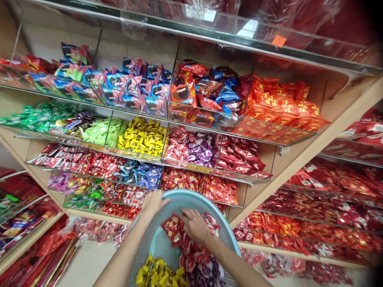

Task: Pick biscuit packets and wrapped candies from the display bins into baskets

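A blue-green plastic basket point(230, 235) sits in front of me, below the shelves. My left hand point(153, 204) is closed over its left rim, the thumb lying along the edge. Inside the basket, my right hand point(196, 226) rests over the wrapped candies with its fingers stretched out. Red candy packets point(172, 230) lie beside and under those fingers. Lower in the basket are yellow-wrapped candies point(161, 274) and purple-and-white ones point(206, 274). My right forearm hides part of the contents.
A tiered candy shelf with clear dividers stands ahead, holding yellow candies point(142, 137), purple candies point(201, 149), orange-red packets point(281, 101) and cookie packets point(183, 93). A wooden side panel point(278, 171) slants at right, with more red packets point(329, 199) beyond it.
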Action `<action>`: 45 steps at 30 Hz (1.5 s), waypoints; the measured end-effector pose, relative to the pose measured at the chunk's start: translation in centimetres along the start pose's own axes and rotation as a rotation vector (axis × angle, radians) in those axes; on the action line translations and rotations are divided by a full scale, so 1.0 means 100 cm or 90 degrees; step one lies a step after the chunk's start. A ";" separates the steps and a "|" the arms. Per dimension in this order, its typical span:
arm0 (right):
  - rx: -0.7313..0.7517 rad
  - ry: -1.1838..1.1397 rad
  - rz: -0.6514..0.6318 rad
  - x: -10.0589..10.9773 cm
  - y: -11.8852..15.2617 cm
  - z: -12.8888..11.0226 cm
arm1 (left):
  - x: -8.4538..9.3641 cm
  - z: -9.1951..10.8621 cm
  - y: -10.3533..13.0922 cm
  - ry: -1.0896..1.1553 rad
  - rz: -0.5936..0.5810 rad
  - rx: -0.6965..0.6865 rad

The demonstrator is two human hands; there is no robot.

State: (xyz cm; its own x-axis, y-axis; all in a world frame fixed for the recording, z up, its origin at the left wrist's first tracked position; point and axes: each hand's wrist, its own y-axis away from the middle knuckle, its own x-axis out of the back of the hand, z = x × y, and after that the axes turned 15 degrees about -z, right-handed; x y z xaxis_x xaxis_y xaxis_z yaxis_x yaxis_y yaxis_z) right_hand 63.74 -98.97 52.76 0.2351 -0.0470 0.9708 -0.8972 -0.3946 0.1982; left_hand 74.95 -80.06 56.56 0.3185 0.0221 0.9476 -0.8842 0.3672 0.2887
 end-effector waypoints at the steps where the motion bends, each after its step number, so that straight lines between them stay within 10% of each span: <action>1: -0.002 0.000 0.011 0.001 -0.002 -0.003 | 0.000 0.000 0.000 0.000 0.001 0.000; 17: -0.133 -0.073 -0.001 -0.022 -0.040 -0.043 | 0.003 0.001 0.003 0.010 -0.004 -0.001; 35: -0.070 0.013 0.048 0.002 -0.030 -0.007 | 0.005 0.003 0.006 0.021 -0.012 0.006; 45: -0.057 0.026 -0.055 0.008 -0.021 -0.020 | 0.004 0.003 0.005 0.004 0.002 0.002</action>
State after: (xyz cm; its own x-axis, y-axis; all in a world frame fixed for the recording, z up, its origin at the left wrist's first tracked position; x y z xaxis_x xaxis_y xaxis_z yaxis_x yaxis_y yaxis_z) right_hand 65.01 -96.33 53.36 0.2988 0.0218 0.9541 -0.9048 -0.3114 0.2904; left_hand 74.51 -80.15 57.14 0.3184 0.0287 0.9475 -0.8862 0.3638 0.2868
